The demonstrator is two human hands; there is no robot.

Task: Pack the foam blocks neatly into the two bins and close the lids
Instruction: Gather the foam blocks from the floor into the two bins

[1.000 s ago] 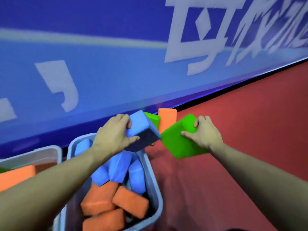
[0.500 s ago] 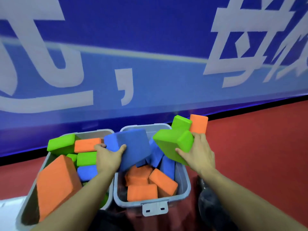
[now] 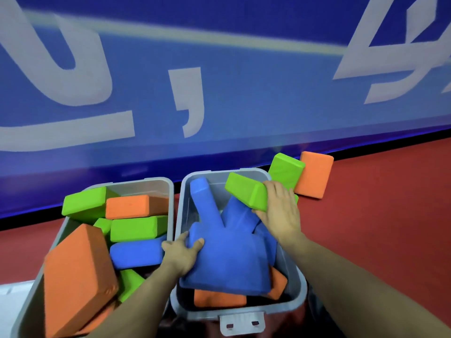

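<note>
Your left hand [image 3: 181,252] is gripping the blue block [image 3: 227,259], now lowered into the right bin [image 3: 296,286] over the orange blocks [image 3: 219,298]. Your right hand [image 3: 280,211] is clutching the green block [image 3: 246,191], now brought over the bin's far corner. The left bin [image 3: 168,186] is sitting alongside, heaped as before.

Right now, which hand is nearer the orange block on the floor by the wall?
Right. The right hand grips a green block just left of the orange block; the left hand holds a blue block farther away.
</note>
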